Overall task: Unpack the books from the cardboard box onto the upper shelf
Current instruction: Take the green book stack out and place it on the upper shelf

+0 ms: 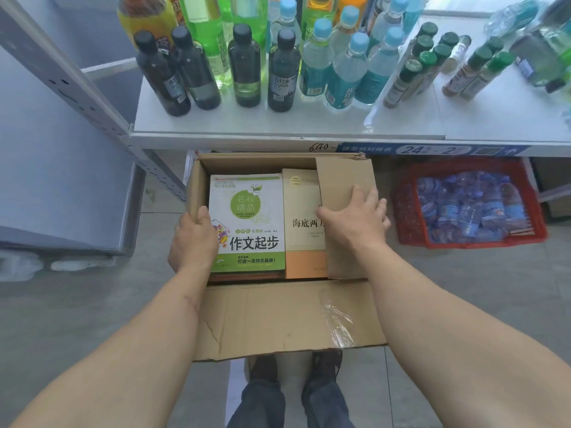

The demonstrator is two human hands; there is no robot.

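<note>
One cardboard box (278,316), two book stacks (247,223), one red basket (411,223), four dark bottles (281,72).

From my feed I see both forearms bare to the frame's edge, no sleeves, watch or rings on the left hand (193,239) or the right hand (355,216). A faint line marks the left forearm. At six o'clock are dark blue jeans (290,406) and dark brown shoes (296,367) with rounded toes.

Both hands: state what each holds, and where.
Left hand grips the cardboard box's left flap at its near edge. Right hand rests on the right flap, holding nothing.
</note>
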